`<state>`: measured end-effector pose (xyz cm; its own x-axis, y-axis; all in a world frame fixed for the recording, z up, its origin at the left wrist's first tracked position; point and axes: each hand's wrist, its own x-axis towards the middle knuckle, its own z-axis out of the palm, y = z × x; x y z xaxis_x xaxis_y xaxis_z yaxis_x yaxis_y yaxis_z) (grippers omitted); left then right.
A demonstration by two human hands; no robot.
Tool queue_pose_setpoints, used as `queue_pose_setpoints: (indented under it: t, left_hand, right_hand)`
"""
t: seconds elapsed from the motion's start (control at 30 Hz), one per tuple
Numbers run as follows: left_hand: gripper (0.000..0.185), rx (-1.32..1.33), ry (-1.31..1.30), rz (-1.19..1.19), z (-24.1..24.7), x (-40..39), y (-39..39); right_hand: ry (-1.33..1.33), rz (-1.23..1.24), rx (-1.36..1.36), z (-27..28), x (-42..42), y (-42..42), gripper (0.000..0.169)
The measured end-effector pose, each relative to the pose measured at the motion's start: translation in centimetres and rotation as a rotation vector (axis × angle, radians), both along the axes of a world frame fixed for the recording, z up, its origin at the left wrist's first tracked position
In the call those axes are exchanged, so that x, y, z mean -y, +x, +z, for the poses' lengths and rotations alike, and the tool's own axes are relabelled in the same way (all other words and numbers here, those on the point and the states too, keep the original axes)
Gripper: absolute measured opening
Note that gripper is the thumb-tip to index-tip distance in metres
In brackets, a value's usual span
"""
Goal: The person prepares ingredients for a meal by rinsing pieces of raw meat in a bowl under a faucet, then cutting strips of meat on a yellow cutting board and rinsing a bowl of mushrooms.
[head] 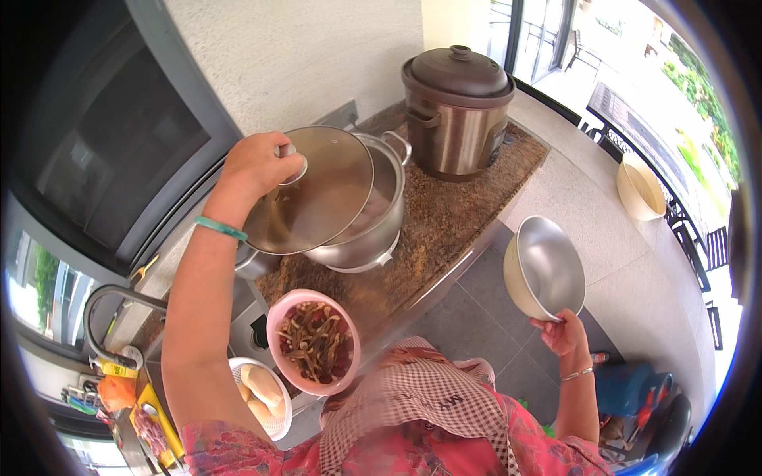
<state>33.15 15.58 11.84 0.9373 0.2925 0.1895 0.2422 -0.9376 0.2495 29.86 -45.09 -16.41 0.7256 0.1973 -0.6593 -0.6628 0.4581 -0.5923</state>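
My left hand (262, 163) grips the knob of a glass pot lid (315, 196), which is tilted over the left part of a large steel pot (390, 220). Pale pieces of food show inside the pot, partly behind the lid. Out to the right, my right hand (562, 333) holds a steel bowl (545, 268) by its rim, tipped so that its inside shows; no food can be seen in it. A pink bowl (277, 351) of dried mushrooms, red dates and small pale pieces stands at the counter's near edge. Beside it is a white basket (284, 416) with peeled, pale yellow pieces.
An electric stew pot (458, 119) with a dark lid stands behind the steel pot on the granite counter (440, 208). At the left are a curved faucet (101, 297) and a yellow cutting board (169, 428) with meat. A blue water jug (625, 390) lies at the lower right.
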Motion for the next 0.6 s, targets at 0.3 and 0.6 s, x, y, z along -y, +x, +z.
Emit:
queue_pose_setpoints:
  t: [0.3, 0.6]
  left_hand:
    - [0.044, -0.092, 0.035, -0.085, -5.6, 1.1, 6.6]
    - [0.052, -0.082, -0.027, -0.046, -7.6, 1.0, 6.2]
  right_hand:
    - [-0.115, 0.004, -0.071, -0.9, -1.4, -1.5, 0.039]
    - [-0.169, 0.192, 0.037, 1.0, -6.1, 2.3, 0.037]
